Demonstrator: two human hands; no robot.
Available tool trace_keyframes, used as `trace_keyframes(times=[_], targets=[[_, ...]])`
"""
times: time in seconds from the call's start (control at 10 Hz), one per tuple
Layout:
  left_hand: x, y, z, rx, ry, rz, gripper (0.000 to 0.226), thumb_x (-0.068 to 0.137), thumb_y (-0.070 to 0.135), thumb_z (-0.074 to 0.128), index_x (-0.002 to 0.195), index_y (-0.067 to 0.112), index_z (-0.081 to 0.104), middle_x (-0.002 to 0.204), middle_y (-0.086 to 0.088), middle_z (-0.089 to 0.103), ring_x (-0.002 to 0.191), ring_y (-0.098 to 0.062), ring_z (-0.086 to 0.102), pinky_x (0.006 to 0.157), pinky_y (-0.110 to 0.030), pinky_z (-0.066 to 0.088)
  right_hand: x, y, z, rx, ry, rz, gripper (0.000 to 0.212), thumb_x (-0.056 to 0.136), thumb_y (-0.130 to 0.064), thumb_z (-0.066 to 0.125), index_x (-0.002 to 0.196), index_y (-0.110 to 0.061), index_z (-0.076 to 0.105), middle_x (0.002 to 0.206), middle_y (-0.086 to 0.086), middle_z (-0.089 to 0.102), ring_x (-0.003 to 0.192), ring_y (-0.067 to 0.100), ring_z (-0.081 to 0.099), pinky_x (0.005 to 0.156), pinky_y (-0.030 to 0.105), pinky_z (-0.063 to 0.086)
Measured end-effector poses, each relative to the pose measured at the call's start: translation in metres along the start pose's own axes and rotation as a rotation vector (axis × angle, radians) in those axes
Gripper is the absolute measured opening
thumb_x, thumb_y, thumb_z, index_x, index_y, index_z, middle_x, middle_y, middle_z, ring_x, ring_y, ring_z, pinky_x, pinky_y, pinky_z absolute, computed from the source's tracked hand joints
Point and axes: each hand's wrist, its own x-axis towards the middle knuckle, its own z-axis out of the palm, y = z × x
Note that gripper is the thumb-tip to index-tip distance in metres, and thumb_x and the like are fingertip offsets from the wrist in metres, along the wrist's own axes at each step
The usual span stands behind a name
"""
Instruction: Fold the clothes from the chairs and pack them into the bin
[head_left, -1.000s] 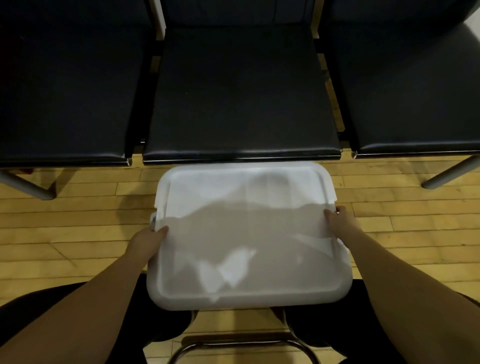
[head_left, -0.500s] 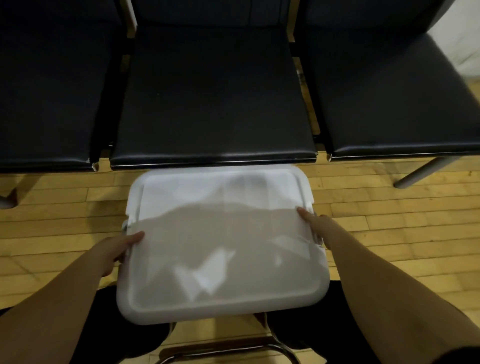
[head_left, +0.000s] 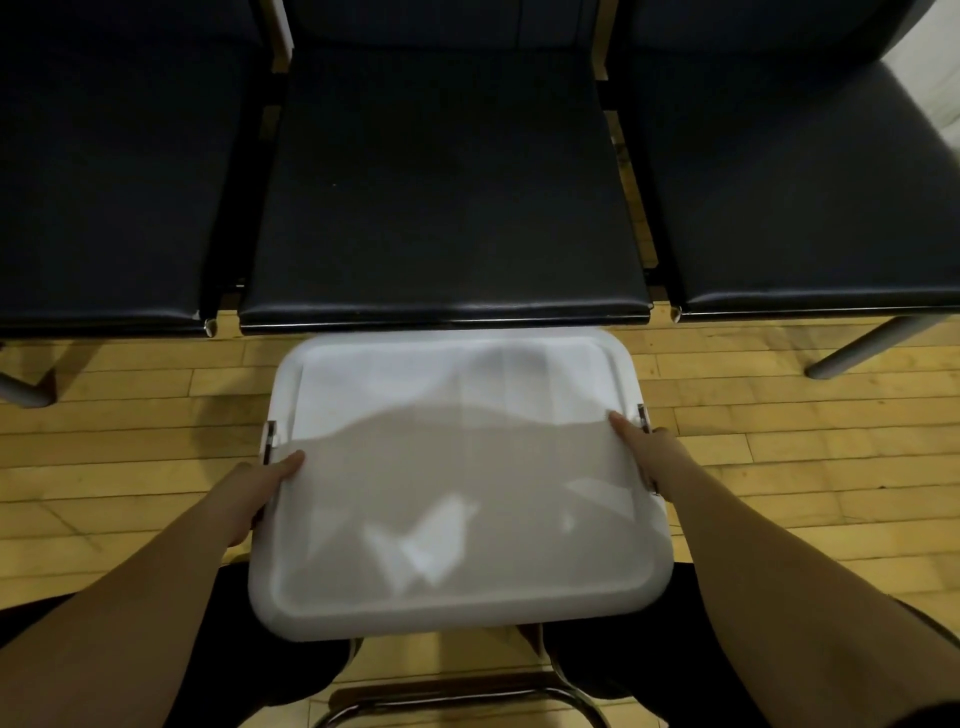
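A white plastic bin (head_left: 519, 613) with a translucent lid stands on the wooden floor between my knees, just in front of the middle chair. My left hand (head_left: 254, 493) grips the lid's left edge below the side latch (head_left: 268, 436), thumb on top. My right hand (head_left: 649, 452) grips the right edge beside the other latch (head_left: 642, 415), thumb lying along the lid. Pale shapes show dimly through the lid; I cannot make out what they are. No clothes lie on the chairs.
Three black padded chairs stand side by side ahead: left (head_left: 104, 182), middle (head_left: 441, 182), right (head_left: 805, 182). Their metal legs reach the floor at both sides. A chrome chair frame (head_left: 457, 696) curves below me. Bare floorboards (head_left: 779, 467) flank the bin.
The view swung right and then back to centre. Both hands have stayed on the lid's side edges, and the bin has not moved from in front of the middle chair.
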Motion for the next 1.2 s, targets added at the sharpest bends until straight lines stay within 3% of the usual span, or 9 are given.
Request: trace_keyframes(times=[0.1,0.3,0.4,0.7,0.9,1.0,1.1,1.2], targets=[[0.002,-0.003,0.007,0.034,0.095,0.059,0.079,0.089,0.059,0.064,0.139,0.000,0.048,0.129,-0.021,0.059,0.107,-0.040,0.058,0.094,-0.049,0.049,-0.001,0.000,0.005,0.031,0.017,-0.037,0.090,0.085,-0.073,0.052,0.139,-0.002,0.041,0.109,0.011,0.053,0.099,0.032,0.055,0.078,0.044,0.051],[0.007,-0.007,0.016,0.163,0.194,0.120,0.076,0.095,0.057,0.054,0.141,-0.002,0.043,0.132,-0.026,0.055,0.115,-0.043,0.055,0.091,-0.046,0.045,0.001,-0.004,0.012,-0.016,0.070,-0.071,0.079,0.093,-0.069,0.043,0.142,-0.006,0.040,0.124,0.017,0.055,0.106,0.038,0.054,0.077,0.043,0.049],[0.011,-0.006,0.019,0.204,0.221,0.126,0.074,0.098,0.054,0.052,0.145,-0.001,0.038,0.139,-0.027,0.050,0.122,-0.044,0.051,0.095,-0.045,0.043,0.003,-0.001,0.016,0.007,0.096,-0.082,0.074,0.094,-0.066,0.042,0.142,-0.010,0.040,0.132,0.020,0.054,0.117,0.039,0.053,0.089,0.043,0.043],[0.014,-0.001,0.029,0.228,0.218,0.089,0.075,0.102,0.053,0.040,0.156,0.006,0.019,0.155,-0.025,0.035,0.137,-0.044,0.039,0.113,-0.047,0.034,0.002,-0.003,0.018,0.020,0.096,-0.044,0.075,0.094,-0.067,0.043,0.143,-0.010,0.038,0.134,0.020,0.053,0.120,0.040,0.052,0.095,0.045,0.044],[0.011,0.006,0.025,0.251,0.127,0.106,0.080,0.099,0.052,0.047,0.161,0.018,0.009,0.160,-0.020,0.024,0.139,-0.043,0.037,0.113,-0.048,0.036,-0.013,-0.016,0.015,-0.014,0.051,-0.006,0.076,0.094,-0.059,0.045,0.148,-0.008,0.033,0.141,0.018,0.048,0.124,0.039,0.049,0.104,0.046,0.041],[0.000,0.008,0.023,0.215,0.079,0.163,0.083,0.098,0.046,0.057,0.161,0.019,0.010,0.161,-0.017,0.023,0.139,-0.041,0.039,0.111,-0.046,0.039,-0.032,-0.021,0.013,-0.137,0.013,-0.036,0.076,0.094,-0.045,0.052,0.154,-0.009,0.024,0.145,0.017,0.044,0.126,0.038,0.049,0.105,0.047,0.043],[-0.017,0.020,0.022,0.191,0.036,0.194,0.090,0.091,0.042,0.065,0.159,0.013,0.015,0.161,-0.017,0.027,0.137,-0.039,0.042,0.110,-0.045,0.040,-0.059,-0.027,0.005,-0.310,-0.017,-0.101,0.068,0.099,-0.037,0.051,0.153,-0.004,0.028,0.147,0.019,0.044,0.128,0.036,0.049,0.105,0.040,0.042],[-0.044,0.045,0.023,0.159,0.019,0.266,0.065,0.095,0.040,0.058,0.146,0.004,0.041,0.144,-0.020,0.048,0.117,-0.038,0.054,0.097,-0.041,0.046,-0.098,-0.036,-0.009,-0.355,-0.006,-0.144,0.060,0.101,-0.038,0.050,0.147,-0.001,0.039,0.147,0.018,0.045,0.128,0.034,0.048,0.101,0.037,0.039]])
